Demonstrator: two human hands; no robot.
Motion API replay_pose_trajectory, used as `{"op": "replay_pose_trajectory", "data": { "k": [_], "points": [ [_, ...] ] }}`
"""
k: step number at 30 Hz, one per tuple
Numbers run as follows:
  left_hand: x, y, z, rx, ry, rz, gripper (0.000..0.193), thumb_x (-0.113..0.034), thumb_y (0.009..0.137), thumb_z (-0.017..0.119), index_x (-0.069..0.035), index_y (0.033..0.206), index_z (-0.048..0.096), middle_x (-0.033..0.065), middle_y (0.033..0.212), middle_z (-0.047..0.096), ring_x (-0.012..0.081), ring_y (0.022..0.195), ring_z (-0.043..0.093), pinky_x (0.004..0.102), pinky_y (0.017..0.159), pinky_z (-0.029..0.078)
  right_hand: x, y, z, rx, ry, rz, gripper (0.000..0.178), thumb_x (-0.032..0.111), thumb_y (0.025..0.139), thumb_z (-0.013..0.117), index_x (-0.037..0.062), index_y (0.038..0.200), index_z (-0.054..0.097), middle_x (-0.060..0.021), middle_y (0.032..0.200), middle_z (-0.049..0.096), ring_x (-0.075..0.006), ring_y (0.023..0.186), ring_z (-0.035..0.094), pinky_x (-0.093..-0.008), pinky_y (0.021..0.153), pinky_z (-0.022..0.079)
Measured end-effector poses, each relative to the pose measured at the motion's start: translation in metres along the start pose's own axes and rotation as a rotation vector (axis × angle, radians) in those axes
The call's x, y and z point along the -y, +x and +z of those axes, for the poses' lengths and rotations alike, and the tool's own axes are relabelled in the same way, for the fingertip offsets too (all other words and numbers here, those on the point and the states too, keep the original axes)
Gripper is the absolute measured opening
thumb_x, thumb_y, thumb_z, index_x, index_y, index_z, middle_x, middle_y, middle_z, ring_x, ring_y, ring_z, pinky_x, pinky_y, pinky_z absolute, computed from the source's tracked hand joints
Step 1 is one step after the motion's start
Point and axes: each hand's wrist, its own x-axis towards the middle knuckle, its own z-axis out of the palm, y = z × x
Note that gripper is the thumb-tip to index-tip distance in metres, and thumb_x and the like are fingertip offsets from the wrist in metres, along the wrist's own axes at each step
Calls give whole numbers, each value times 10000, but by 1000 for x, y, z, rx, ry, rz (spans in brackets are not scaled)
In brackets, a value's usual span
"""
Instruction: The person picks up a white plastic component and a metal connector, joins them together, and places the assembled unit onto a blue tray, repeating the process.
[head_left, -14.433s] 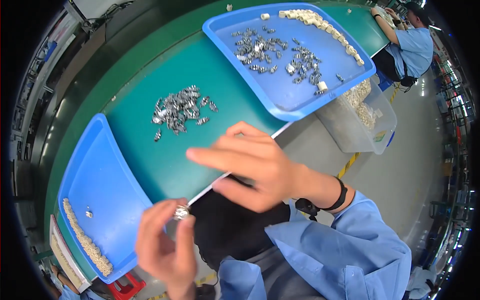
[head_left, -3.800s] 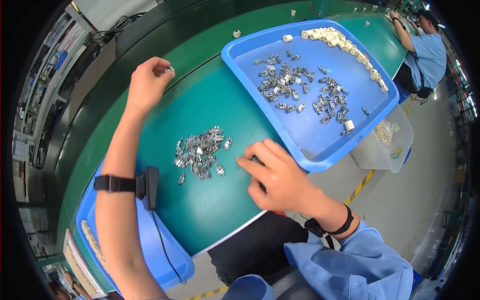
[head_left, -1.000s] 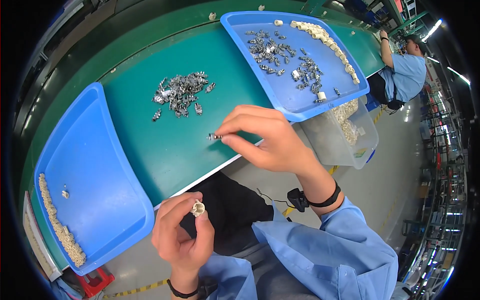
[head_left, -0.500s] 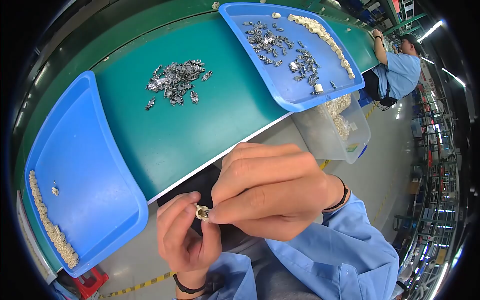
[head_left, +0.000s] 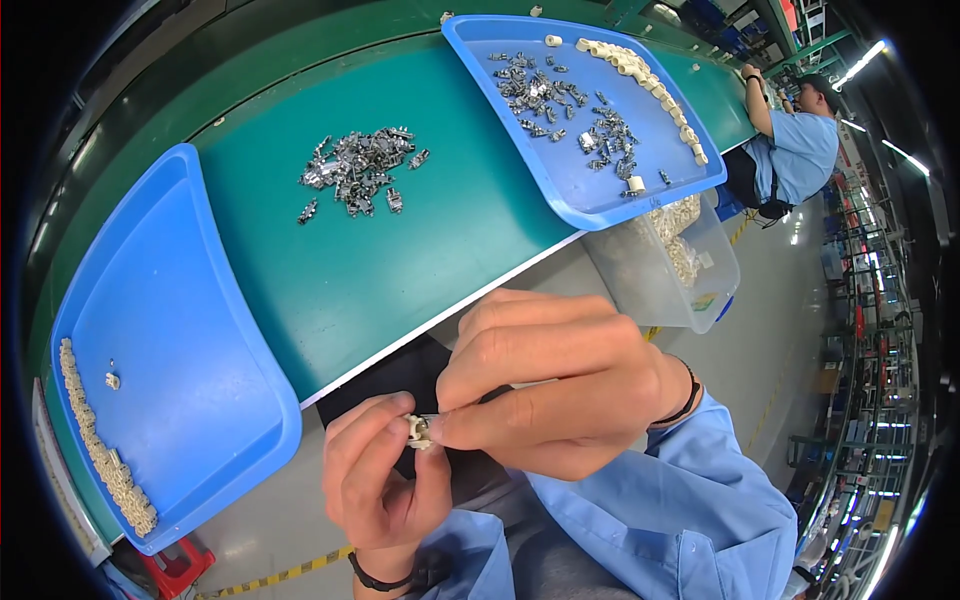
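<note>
The left hand's fingers pinch a cream cap, held low, off the counter's near edge and above the lap. The right hand meets it from 3 o'clock, its fingers pinching a metal part at the cap; the fingertips hide most of that part, so I cannot tell how deep it sits. The right hand also blocks the view of the lap behind it.

Clock directions run from the cap, 12 straight up. Just short of 12, well apart, a loose pile of metal parts lies on the counter, a few strays at its rim. At 10 is a tray, blue, a row of cream pieces packed along its 8 o'clock side and one lone piece just inside them. At 1, a second tray overhangs the counter's edge, bearing scattered metal parts and an arc of caps from its 12 to its 3 o'clock side.

At 2, below that tray, stands a clear bin with bagged cream pieces; farther out that way, a co-worker in blue. A red stool stands at 8, partly hidden by the first tray.
</note>
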Motion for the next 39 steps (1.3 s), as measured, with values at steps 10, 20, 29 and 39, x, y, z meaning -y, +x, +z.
{"op": "replay_pose_trajectory", "data": {
  "k": [10, 20, 29, 39],
  "points": [
    [-4, 1, 5, 22, -24, -5, 414, 67, 779, 739, 15, 1171, 614, 213, 1066, 709, 329, 865, 717, 380, 737, 582, 5, -7, -3, -29, 57, 63, 135, -77, 727, 738, -51, 859, 743, -133, 861, 684, -247, 669, 651, -339, 567, 494],
    [-12, 1, 3, 72, -29, 33, 440, 84, 796, 738, -4, 1209, 611, 199, 1072, 716, 322, 867, 723, 372, 737, 592, 9, -14, -6, -9, 15, 58, 124, -53, 740, 761, -47, 863, 742, -121, 860, 672, -241, 657, 628, -328, 561, 474],
    [-4, -1, 2, -4, -73, -79, 412, 76, 803, 751, 26, 1192, 624, 211, 1078, 716, 340, 908, 722, 380, 784, 587, 1, -13, 8, 88, 29, 31, 215, 33, 806, 766, -48, 1003, 743, -113, 938, 640, -236, 718, 608, -351, 664, 496],
    [0, 121, -62, 208, 278, -161, 253, 69, 854, 730, 64, 1095, 655, 156, 1010, 654, 222, 926, 621, 335, 831, 521, -106, -13, -8, -70, -611, 254, 407, 97, 827, 762, 50, 1226, 699, -108, 1113, 618, -307, 1002, 592, -416, 816, 462]
  ]
}}
